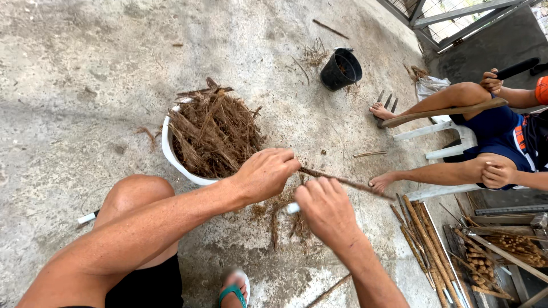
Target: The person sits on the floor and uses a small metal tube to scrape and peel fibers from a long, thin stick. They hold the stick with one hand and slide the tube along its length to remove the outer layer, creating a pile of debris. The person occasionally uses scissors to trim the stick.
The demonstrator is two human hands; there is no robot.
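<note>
A crumpled white bag (429,86) lies beyond the black pot (341,69). The stick (342,181), thin, brown and rough, lies just right of the white basin (169,153) heaped with dry fibres. The left hand (265,173) grips its end; the right hand (325,206) is closed around a white-handled tool (293,208) beside it. Another person sits right of the basin.

Fibre-filled basin (169,149) behind hands (297,191)

Right hand (326,206): its fingers curl out of sight, hiding what it grips near the thin brown stick (342,182).
Stick bundle (425,245): cut off at 5 o'clock edge.
Seated person (502,137): cropped at 3 o'clock edge.
</note>
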